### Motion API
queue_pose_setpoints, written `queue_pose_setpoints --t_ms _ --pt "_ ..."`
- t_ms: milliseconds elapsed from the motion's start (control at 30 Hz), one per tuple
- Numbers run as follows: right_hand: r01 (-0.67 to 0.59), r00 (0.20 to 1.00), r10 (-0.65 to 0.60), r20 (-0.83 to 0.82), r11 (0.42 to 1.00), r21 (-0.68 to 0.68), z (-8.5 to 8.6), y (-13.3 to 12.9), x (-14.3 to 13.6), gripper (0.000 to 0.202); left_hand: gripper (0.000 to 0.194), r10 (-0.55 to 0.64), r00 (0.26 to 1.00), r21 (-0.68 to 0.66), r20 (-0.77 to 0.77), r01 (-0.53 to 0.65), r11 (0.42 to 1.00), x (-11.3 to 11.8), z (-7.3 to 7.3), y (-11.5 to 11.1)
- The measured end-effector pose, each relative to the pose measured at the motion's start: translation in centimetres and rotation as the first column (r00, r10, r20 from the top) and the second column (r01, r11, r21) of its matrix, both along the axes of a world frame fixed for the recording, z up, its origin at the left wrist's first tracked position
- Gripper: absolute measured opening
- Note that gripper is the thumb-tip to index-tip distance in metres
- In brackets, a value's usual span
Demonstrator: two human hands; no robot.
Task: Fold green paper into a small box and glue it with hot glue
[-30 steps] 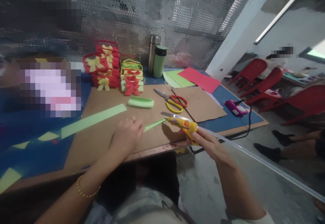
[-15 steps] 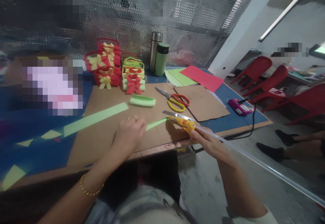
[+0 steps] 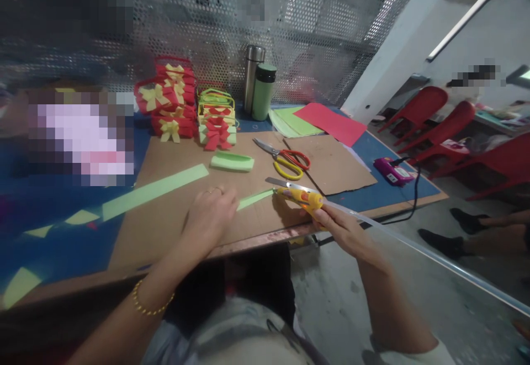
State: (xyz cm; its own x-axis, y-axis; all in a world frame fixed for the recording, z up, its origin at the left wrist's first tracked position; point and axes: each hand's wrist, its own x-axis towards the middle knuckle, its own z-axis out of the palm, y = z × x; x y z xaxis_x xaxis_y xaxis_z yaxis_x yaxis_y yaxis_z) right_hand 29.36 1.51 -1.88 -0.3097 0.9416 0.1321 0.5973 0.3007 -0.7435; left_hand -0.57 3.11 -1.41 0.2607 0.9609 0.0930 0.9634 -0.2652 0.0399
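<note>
My left hand rests on the brown cardboard, its fingers closed on the near end of a narrow green paper strip. My right hand is wrapped round a yellow glue gun with a long clear glue stick trailing from its back. The gun's nozzle is at the strip's right end. Just behind the gun lies a metal blade. Scissors with a red and a yellow handle lie open farther back. A folded green paper piece and a wide green strip lie beyond my left hand.
Red paper baskets and green-yellow ones stand at the back, beside two flasks. Coloured sheets lie behind more cardboard. A purple device with a black cable sits at right. A person, pixelated, is at left.
The glue gun and my right hand have shifted slightly right, while the nozzle stays by the strip's end. My left hand keeps its hold. The view has moved slightly.
</note>
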Motion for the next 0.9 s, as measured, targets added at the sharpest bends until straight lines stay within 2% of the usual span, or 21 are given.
queue_pose_setpoints --t_ms 233,500,900 --pt "0.052 0.998 -0.052 0.029 0.999 -0.015 -0.21 0.02 0.23 0.068 0.023 -0.013 0.999 0.021 -0.042 0.014 1.0 -0.07 -0.45 0.18" --pt "0.009 1.0 -0.009 -0.016 1.0 -0.003 0.39 0.12 -0.66 0.058 0.02 -0.003 1.0 0.021 -0.017 0.004 1.0 -0.1 -0.55 0.18" --pt "0.013 0.998 -0.015 0.066 0.999 0.037 0.78 -0.14 -0.13 0.064 0.023 -0.014 0.999 0.024 -0.032 0.014 1.0 -0.31 -0.82 0.18"
